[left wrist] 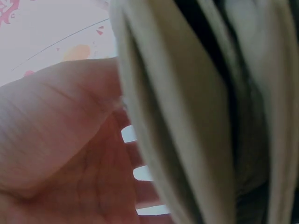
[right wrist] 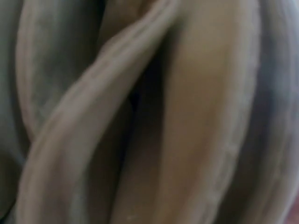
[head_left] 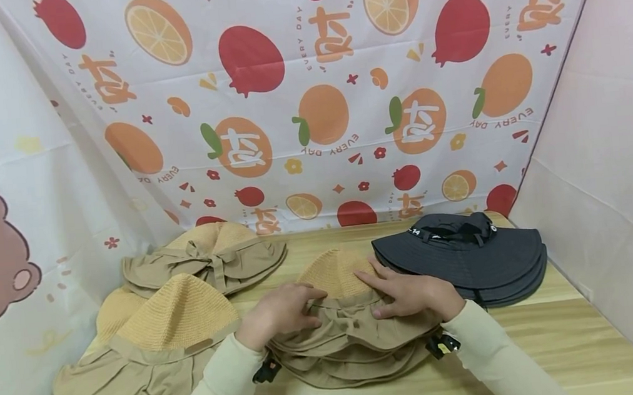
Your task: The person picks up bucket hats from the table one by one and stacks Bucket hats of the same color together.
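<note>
In the head view a stack of sun hats (head_left: 357, 338) with straw crowns and khaki fabric brims lies at the front middle. My left hand (head_left: 284, 313) rests on the top hat's left side, fingertips at the crown's lower edge. Spread fingers of my right hand (head_left: 409, 286) lie against the right of the straw crown (head_left: 331, 271), its thumb on the brim. The left wrist view shows my left palm (left wrist: 60, 126) beside layered brims (left wrist: 187, 116), which partly hide the fingers. Blurred brim edges (right wrist: 201, 121) fill the right wrist view, hiding my right hand.
More straw-and-khaki hats (head_left: 174, 316) lie at the left, one behind with a tied bow (head_left: 209, 263). Several stacked dark hats (head_left: 469, 259) sit at the back right. A fruit-print cloth (head_left: 315, 179) hangs behind the wooden table (head_left: 584, 350), with white side walls.
</note>
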The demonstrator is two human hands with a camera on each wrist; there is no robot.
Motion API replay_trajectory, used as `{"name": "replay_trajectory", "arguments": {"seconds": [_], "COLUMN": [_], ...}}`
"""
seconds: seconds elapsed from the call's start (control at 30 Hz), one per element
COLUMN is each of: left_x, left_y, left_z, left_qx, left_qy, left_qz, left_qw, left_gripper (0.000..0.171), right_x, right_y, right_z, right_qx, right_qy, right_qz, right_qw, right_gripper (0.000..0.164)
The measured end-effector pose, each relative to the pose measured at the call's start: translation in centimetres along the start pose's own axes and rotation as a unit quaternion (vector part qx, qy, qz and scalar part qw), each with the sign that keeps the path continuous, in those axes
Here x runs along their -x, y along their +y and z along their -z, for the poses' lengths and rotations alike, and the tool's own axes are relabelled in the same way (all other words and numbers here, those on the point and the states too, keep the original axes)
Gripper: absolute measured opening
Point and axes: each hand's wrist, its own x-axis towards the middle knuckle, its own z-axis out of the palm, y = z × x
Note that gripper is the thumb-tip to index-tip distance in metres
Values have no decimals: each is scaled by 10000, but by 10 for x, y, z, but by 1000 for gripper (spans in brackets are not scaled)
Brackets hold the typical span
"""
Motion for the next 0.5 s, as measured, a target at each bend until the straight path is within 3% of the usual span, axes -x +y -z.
{"name": "replay_trajectory", "arguments": {"seconds": [0.5], "left_x": [-3], "left_y": [-4], "left_z": [0], "left_qx": [83], "left_qy": [-155], "left_qz": [-229], "left_qw": [9996], "left_gripper": [55], "right_x": [-5], "right_y": [3], "right_z": [-1], "right_qx": [-64], "right_qy": [-113], "right_qz": [-141], "right_qw": [9998], "right_gripper": [82]}}
